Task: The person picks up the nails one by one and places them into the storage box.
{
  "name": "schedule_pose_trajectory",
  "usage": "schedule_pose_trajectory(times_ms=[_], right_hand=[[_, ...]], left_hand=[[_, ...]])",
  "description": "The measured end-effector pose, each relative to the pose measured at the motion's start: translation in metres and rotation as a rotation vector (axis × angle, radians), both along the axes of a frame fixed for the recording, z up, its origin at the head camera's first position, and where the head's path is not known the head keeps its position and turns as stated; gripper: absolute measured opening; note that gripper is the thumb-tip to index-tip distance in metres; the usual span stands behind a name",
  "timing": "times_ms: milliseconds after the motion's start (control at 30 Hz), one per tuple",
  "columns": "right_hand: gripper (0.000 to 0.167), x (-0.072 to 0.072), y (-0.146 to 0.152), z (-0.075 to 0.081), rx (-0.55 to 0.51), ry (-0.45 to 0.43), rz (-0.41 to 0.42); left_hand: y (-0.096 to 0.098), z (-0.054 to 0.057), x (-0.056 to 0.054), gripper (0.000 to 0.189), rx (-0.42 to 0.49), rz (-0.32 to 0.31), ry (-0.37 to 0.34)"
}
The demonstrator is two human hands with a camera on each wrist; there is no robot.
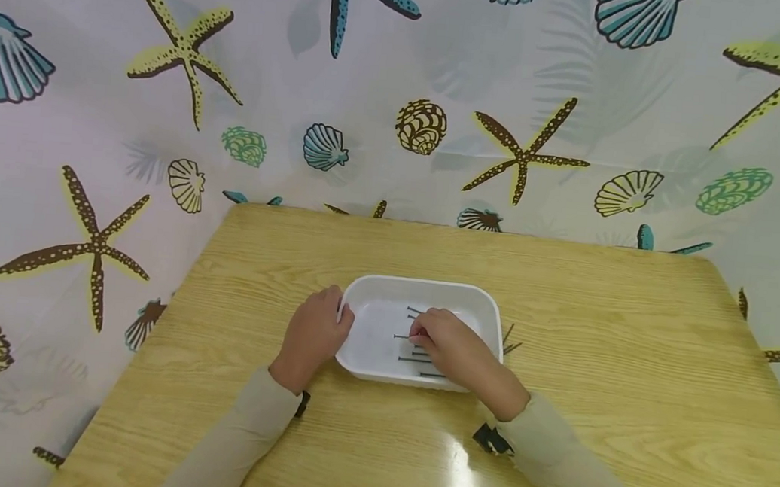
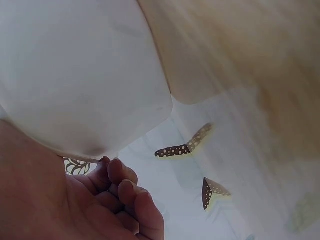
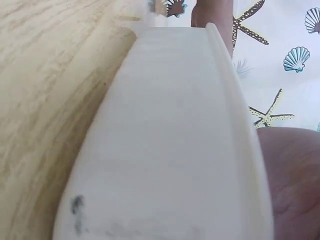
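A white rectangular tray (image 1: 372, 310) sits on the wooden table. My left hand (image 1: 312, 334) grips its left rim, thumb at the inner side; the left wrist view shows the fingers (image 2: 127, 192) curled at the tray's edge. Inside the tray my right hand (image 1: 454, 346) has bent fingers, pinching a thin dark nail (image 1: 400, 337) whose head points left. More nails lie roughly parallel around that hand, such as a long nail (image 1: 414, 361) and a front nail (image 1: 431, 375). The right hand covers part of them. In the right wrist view the tray's outer wall (image 3: 165, 135) hides the fingertips.
Two more nails (image 1: 511, 348) lie just outside the tray's right wall. The wooden table (image 1: 614, 342) stretches out on both sides of the tray. A cloth (image 1: 382, 167) printed with shells and starfish hangs behind the table and at its sides.
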State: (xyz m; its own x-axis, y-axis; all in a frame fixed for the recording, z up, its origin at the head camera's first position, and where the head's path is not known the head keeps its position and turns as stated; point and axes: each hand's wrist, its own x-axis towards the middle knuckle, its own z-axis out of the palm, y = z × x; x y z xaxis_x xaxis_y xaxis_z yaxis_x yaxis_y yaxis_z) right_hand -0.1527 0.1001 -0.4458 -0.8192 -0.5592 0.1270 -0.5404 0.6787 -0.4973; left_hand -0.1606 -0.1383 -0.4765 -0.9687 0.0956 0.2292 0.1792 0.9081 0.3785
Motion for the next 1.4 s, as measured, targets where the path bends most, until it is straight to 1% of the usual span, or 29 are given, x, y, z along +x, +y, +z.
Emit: schedule_pose_trajectory(times_ms=[133, 300, 567, 633, 733, 933, 1100, 1233, 1333, 1400], right_hand=[[0.006, -0.002, -0.006, -0.006, 0.014, -0.007, 0.008], [0.007, -0.003, -0.011, -0.012, 0.035, -0.024, -0.007], [0.004, -0.007, -0.019, -0.019, 0.049, 0.006, 0.027], [0.004, -0.008, -0.021, -0.021, 0.056, 0.029, 0.034], [0.004, -0.009, -0.023, -0.022, 0.059, 0.053, 0.052], [0.004, -0.008, -0.032, -0.019, 0.089, 0.061, 0.083], [0.004, -0.008, -0.039, -0.023, 0.113, 0.075, 0.116], [0.003, -0.010, -0.043, -0.023, 0.104, 0.006, 0.164], [0.004, -0.010, -0.046, -0.022, 0.108, -0.067, 0.195], [0.004, -0.010, -0.047, -0.023, 0.111, -0.098, 0.209]], left_hand=[[0.001, 0.000, 0.000, 0.019, -0.005, 0.010, -0.017], [0.002, 0.001, 0.000, 0.020, -0.007, 0.014, -0.028], [0.002, -0.001, -0.001, 0.020, -0.009, 0.013, -0.040], [0.002, -0.001, -0.002, 0.020, -0.010, 0.012, -0.042], [0.002, 0.000, -0.002, 0.020, -0.011, 0.014, -0.039], [0.004, 0.001, -0.001, 0.020, -0.013, 0.011, -0.041], [0.006, 0.000, -0.001, 0.019, -0.008, 0.001, -0.037], [0.005, 0.001, -0.001, 0.018, -0.001, 0.000, -0.018], [0.004, 0.002, -0.001, 0.018, 0.002, 0.005, -0.024], [0.004, 0.001, -0.001, 0.018, 0.001, 0.004, -0.029]])
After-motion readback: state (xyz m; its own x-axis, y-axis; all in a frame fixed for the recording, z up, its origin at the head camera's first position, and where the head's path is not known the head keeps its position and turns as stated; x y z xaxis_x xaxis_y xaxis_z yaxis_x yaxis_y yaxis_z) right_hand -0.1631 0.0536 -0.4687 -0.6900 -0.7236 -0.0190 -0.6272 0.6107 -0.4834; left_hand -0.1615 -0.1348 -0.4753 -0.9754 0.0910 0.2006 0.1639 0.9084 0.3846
